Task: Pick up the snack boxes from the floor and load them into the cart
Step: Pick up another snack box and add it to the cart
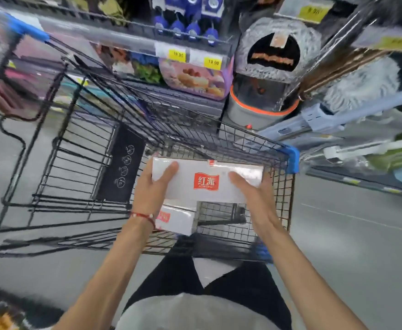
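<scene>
Two hands clasping one snack box (red logo), over cart

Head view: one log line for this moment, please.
stage: loading | left hand: grips snack box | right hand: grips same box | box: held over cart | second box: already in cart

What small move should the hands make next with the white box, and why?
Probably lower the white box straight down into the cart and let go. Both the left hand and the right hand hold it above the basket, and a second box already lies below, with bare wire floor beside it.
</scene>
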A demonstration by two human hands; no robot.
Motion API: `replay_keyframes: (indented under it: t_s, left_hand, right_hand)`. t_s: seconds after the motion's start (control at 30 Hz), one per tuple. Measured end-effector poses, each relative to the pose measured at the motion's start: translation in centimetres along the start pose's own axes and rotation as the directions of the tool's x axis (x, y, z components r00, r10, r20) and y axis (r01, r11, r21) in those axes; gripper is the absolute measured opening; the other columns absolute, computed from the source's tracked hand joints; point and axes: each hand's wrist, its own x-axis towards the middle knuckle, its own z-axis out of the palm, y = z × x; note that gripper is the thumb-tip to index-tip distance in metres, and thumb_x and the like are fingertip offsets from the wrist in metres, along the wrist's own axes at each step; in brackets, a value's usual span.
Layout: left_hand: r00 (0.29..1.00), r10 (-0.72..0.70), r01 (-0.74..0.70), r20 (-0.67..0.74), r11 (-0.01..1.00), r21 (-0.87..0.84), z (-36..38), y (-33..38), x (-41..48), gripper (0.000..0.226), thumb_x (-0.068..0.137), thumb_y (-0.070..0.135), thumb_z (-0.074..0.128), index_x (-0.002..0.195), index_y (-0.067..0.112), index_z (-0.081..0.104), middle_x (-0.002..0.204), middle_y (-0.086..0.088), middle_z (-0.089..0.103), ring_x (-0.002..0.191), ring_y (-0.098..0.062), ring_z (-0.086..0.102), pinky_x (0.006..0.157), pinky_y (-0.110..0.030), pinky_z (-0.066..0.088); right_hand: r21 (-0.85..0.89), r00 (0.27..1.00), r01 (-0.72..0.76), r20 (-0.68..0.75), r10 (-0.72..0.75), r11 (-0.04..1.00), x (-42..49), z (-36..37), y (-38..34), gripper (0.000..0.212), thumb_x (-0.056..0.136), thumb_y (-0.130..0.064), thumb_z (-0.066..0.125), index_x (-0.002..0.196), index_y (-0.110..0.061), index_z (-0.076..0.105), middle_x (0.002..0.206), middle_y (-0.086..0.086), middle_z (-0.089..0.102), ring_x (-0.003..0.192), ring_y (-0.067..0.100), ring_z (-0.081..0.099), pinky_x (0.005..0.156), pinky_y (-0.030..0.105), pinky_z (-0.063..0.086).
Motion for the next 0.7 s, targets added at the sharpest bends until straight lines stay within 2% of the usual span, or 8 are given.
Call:
replay_keyframes:
  t_s: [0.1, 0.17, 0.23, 0.3, 0.33, 0.4, 0.6, 0.7]
  left_hand:
    - [0.998, 0.014, -0.016, 0.067, 1.000, 0.022, -1.6, 1.3, 2.8, 0.060, 0.087, 0.040, 0.075, 0.141, 0.036, 0.049, 0.138, 0.002, 0.056, 0.107, -0.009, 0.066, 0.093, -0.030, 0.056]
    - [0.995, 0.025, -0.035, 0.095, 0.993, 0.110, -2.3, 1.9, 4.6, 0.063, 0.082, 0.035, 0.080, 0.137, 0.039, 0.050, 0.138, 0.004, 0.041, 0.108, 0.001, 0.056, 0.089, -0.012, 0.048]
    - [0.990, -0.008, -0.013, 0.139, 0.988, 0.155, -3.0, 1.9, 6.7, 0.073, 0.074, 0.032, 0.087, 0.137, 0.038, 0.050, 0.136, 0.004, 0.041, 0.117, -0.009, 0.054, 0.099, -0.022, 0.046]
    - [0.978, -0.041, 0.017, 0.203, 0.993, 0.116, -3.5, 2.0, 8.7, 0.075, 0.071, 0.026, 0.089, 0.136, 0.031, 0.052, 0.132, 0.000, 0.060, 0.119, -0.024, 0.062, 0.102, -0.041, 0.051]
    - [0.973, -0.038, 0.013, 0.227, 0.994, 0.108, -3.5, 1.9, 9.7, 0.072, 0.072, 0.022, 0.088, 0.134, 0.028, 0.053, 0.126, -0.001, 0.067, 0.116, -0.025, 0.065, 0.100, -0.044, 0.053]
    - [0.977, -0.019, -0.007, 0.212, 0.993, 0.122, -3.3, 1.6, 11.9, 0.063, 0.074, 0.016, 0.086, 0.130, 0.027, 0.058, 0.117, 0.002, 0.072, 0.112, -0.022, 0.068, 0.095, -0.041, 0.056]
    - [0.985, -0.002, -0.020, 0.171, 0.991, 0.130, -3.3, -2.0, 18.9, 0.061, 0.077, 0.011, 0.084, 0.132, 0.021, 0.059, 0.115, -0.001, 0.074, 0.103, -0.018, 0.072, 0.084, -0.036, 0.061]
    - [0.990, -0.003, -0.019, 0.139, 0.988, 0.154, -3.2, -3.9, 22.0, 0.060, 0.076, 0.014, 0.085, 0.129, 0.022, 0.060, 0.113, 0.001, 0.074, 0.099, -0.015, 0.073, 0.073, -0.028, 0.061]
  right_hand:
    - [0.027, 0.998, -0.006, -0.064, 0.007, 1.000, 0.6, 2.8, 0.3, 0.070, 0.082, -0.025, 0.087, 0.137, -0.021, 0.044, 0.118, -0.005, 0.074, 0.104, 0.007, 0.073, 0.093, 0.026, 0.057]
    - [0.014, 0.996, 0.007, -0.088, -0.006, 1.000, 1.3, 4.1, 0.3, 0.080, 0.080, -0.023, 0.089, 0.141, -0.020, 0.038, 0.120, -0.006, 0.071, 0.105, 0.005, 0.071, 0.093, 0.024, 0.056]
    - [-0.002, 0.996, 0.021, -0.089, -0.021, 1.000, 2.3, 5.2, 0.3, 0.085, 0.079, -0.021, 0.090, 0.143, -0.020, 0.033, 0.119, -0.008, 0.069, 0.104, 0.002, 0.070, 0.089, 0.021, 0.056]
    - [-0.005, 0.996, 0.035, -0.084, -0.035, 0.999, 3.8, 6.2, 0.3, 0.086, 0.079, -0.019, 0.089, 0.142, -0.019, 0.031, 0.120, -0.008, 0.067, 0.104, 0.002, 0.069, 0.086, 0.020, 0.058]
    - [-0.007, 0.995, 0.048, -0.089, -0.048, 0.999, 4.8, 6.6, 0.4, 0.086, 0.079, -0.017, 0.089, 0.142, -0.019, 0.031, 0.121, -0.007, 0.065, 0.105, 0.001, 0.069, 0.086, 0.018, 0.058]
    - [-0.030, 0.991, 0.077, -0.109, -0.080, 0.997, 7.0, 7.4, 0.7, 0.086, 0.079, -0.016, 0.090, 0.141, -0.021, 0.031, 0.125, -0.008, 0.061, 0.104, -0.005, 0.067, 0.086, 0.016, 0.057]
    - [-0.036, 0.987, 0.089, -0.128, -0.093, 0.995, 13.4, 10.2, 4.7, 0.092, 0.075, -0.018, 0.093, 0.145, -0.023, 0.034, 0.128, -0.009, 0.061, 0.113, 0.005, 0.066, 0.097, 0.035, 0.059]
    - [0.005, 0.992, 0.056, -0.115, -0.055, 0.998, 15.7, 11.5, 6.8, 0.088, 0.078, -0.019, 0.091, 0.145, -0.024, 0.034, 0.123, -0.010, 0.065, 0.103, -0.002, 0.070, 0.091, 0.027, 0.060]
